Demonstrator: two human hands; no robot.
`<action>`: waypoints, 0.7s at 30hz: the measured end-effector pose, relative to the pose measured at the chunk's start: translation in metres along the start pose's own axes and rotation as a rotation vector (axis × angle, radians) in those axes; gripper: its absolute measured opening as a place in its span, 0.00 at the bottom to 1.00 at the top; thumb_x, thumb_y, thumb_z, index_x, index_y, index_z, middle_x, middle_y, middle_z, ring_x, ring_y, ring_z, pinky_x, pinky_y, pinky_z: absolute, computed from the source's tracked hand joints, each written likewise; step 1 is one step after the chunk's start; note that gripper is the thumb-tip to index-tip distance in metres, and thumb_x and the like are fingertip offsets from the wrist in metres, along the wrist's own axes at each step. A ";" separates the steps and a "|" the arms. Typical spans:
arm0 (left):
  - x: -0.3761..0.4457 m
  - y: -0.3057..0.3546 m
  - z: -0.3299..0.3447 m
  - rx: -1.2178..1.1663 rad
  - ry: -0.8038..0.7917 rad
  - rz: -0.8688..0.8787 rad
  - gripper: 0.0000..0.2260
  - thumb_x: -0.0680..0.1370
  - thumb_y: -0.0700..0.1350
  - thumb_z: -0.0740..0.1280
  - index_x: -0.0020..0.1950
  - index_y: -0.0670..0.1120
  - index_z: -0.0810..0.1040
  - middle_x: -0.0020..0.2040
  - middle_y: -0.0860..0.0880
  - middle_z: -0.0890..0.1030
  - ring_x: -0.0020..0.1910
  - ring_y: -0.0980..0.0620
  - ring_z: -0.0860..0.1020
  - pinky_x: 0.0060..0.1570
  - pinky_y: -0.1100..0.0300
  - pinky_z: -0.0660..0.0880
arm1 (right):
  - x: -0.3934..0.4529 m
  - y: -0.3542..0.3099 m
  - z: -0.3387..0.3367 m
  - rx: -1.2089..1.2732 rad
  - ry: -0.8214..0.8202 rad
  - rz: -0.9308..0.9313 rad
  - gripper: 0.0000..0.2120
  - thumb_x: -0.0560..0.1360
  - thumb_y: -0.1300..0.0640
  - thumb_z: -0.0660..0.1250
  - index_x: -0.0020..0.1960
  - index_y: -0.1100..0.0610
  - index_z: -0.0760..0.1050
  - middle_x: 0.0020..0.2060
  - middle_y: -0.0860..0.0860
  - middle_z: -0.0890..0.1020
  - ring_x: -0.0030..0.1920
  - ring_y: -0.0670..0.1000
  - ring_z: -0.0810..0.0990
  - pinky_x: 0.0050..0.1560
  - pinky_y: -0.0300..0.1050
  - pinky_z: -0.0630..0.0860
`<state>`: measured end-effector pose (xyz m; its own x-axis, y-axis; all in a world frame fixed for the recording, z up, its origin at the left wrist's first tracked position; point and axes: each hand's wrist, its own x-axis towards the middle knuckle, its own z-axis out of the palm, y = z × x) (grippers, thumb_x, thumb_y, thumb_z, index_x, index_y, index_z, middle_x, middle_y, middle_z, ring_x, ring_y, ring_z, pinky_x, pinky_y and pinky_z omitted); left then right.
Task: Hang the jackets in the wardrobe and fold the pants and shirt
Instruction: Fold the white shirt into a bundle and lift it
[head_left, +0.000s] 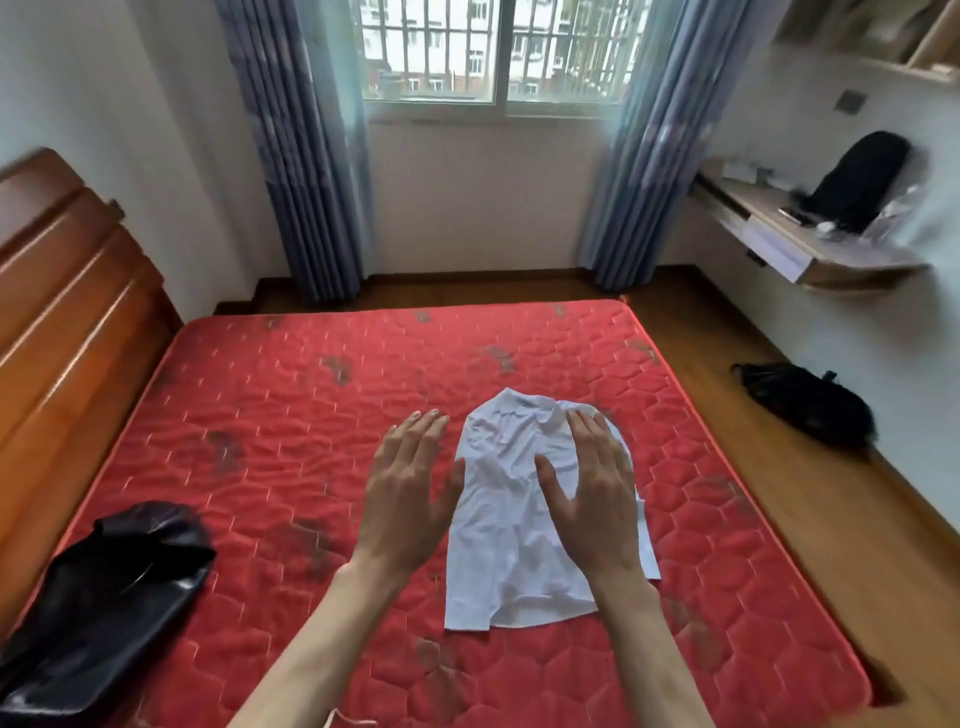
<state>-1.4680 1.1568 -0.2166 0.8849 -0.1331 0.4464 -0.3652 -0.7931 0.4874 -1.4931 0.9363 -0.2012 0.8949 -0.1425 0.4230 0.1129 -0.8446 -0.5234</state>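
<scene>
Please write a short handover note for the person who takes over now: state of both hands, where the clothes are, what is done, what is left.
Left hand: open, flat, over the red mattress just left of the white shirt.
Right hand: open, flat on the shirt.
Shirt: collar away from you, sides already folded in, wrinkled.
Black garment: heaped at the mattress's near left corner.
Done: shirt partly folded.
Left: finish the shirt fold, then deal with the black garment. No wardrobe or other clothes of the job are in view.
</scene>
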 end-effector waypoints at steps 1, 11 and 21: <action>0.009 0.004 0.006 -0.004 -0.003 0.009 0.25 0.85 0.57 0.59 0.78 0.45 0.71 0.77 0.47 0.73 0.79 0.48 0.67 0.80 0.46 0.62 | 0.007 0.007 -0.002 -0.013 0.001 0.000 0.32 0.83 0.40 0.61 0.79 0.58 0.67 0.78 0.54 0.70 0.81 0.55 0.64 0.80 0.57 0.63; 0.101 0.042 0.109 -0.007 0.006 -0.025 0.24 0.84 0.56 0.60 0.77 0.45 0.73 0.76 0.47 0.74 0.78 0.46 0.68 0.77 0.43 0.66 | 0.101 0.134 -0.009 -0.050 -0.037 -0.034 0.30 0.81 0.52 0.71 0.80 0.58 0.66 0.78 0.53 0.71 0.80 0.55 0.65 0.80 0.57 0.63; 0.163 0.057 0.241 0.099 -0.067 -0.187 0.23 0.84 0.54 0.60 0.76 0.44 0.74 0.75 0.47 0.75 0.78 0.48 0.69 0.79 0.47 0.63 | 0.212 0.286 0.028 -0.048 -0.268 -0.103 0.33 0.80 0.54 0.72 0.81 0.57 0.65 0.78 0.52 0.70 0.81 0.54 0.64 0.80 0.57 0.62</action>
<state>-1.2751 0.9469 -0.2967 0.9530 -0.0144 0.3026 -0.1654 -0.8617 0.4797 -1.2589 0.6785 -0.2820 0.9626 0.0819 0.2581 0.1946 -0.8720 -0.4491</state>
